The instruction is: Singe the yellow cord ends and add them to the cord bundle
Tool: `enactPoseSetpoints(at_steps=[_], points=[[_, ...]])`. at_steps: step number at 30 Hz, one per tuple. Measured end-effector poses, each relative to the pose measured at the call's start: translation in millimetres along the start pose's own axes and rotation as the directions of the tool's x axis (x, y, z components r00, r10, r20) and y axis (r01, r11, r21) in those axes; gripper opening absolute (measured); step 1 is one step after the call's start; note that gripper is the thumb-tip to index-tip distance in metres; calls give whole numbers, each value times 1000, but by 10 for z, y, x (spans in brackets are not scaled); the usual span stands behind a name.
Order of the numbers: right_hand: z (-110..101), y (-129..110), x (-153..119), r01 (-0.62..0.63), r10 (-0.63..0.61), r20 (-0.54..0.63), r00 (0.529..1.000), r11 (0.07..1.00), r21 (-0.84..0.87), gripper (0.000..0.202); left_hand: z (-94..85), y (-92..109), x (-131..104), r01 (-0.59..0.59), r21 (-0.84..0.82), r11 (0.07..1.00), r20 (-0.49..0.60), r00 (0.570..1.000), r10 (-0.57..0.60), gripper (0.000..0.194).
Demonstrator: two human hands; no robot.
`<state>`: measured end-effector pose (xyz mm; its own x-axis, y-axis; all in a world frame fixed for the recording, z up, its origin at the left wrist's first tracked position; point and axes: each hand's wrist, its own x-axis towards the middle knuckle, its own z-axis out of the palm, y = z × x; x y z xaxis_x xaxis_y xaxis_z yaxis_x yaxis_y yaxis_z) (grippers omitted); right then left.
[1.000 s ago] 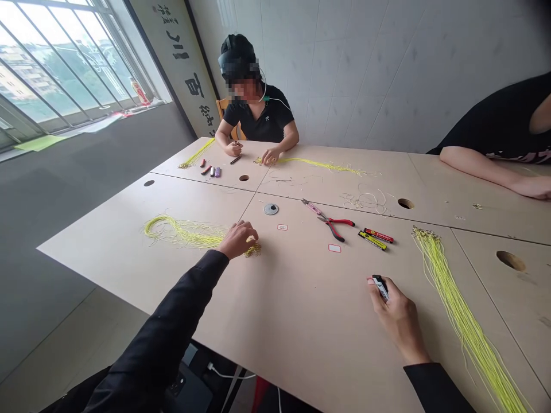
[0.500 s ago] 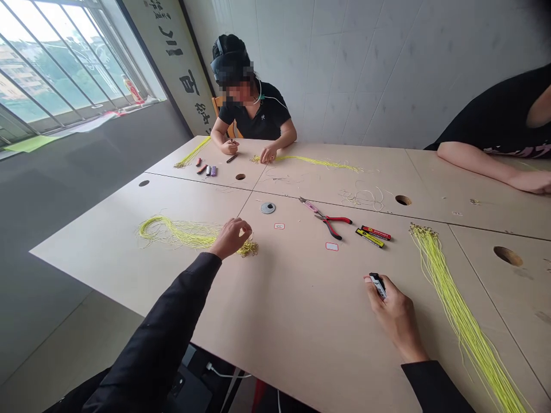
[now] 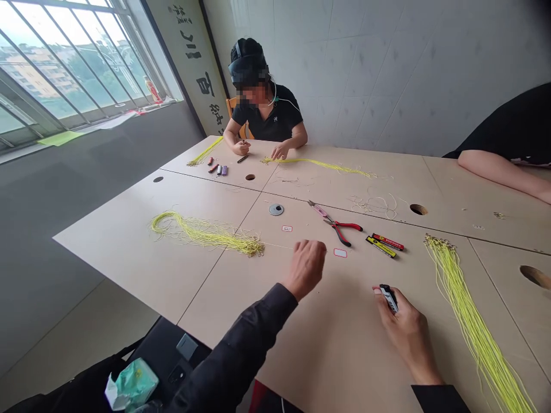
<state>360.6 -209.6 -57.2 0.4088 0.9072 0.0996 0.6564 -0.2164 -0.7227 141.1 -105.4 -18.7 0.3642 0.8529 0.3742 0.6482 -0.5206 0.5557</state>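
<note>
My left hand is closed above the table, fingers pinched together on a cord. A thin pale line of that cord trails left from the fingers toward a bundle of yellow cords, which has small gold-coloured fittings at its right end. The fingertips are turned away, so the cord's held end is hidden. Low on the right, my right hand grips a black and white lighter, the thumb near its top. Further right lies a second bundle of yellow cords, its metal ends at the top.
Red-handled pliers, pink-handled tweezers-like cutters and two small boxes, red and yellow, lie mid-table. Round holes pierce the tabletop. Across it a co-worker handles similar cords; another person's arm rests at right.
My left hand has moved right, away from the left bundle's metal ends, drawing a single cord along. My right hand keeps its hold on the lighter. The view has shifted slightly.
</note>
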Motion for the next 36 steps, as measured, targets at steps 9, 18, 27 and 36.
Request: enactPoseSetpoints(at_steps=[9,18,27,36], points=[[-104,-220,248,-61,41,60,997,910,409,55,760,462,3,255,-816,518,262,963,-61,19],[35,-108,375,-115,43,162,986,878,465,45,770,364,40,264,-790,553,293,955,-38,29],[8,-99,353,-159,100,148,984,869,468,43,736,414,75,266,-735,624,273,958,-87,14],[-13,-140,342,-75,6,156,988,895,441,41,724,441,73,242,-690,682,244,965,-96,20]])
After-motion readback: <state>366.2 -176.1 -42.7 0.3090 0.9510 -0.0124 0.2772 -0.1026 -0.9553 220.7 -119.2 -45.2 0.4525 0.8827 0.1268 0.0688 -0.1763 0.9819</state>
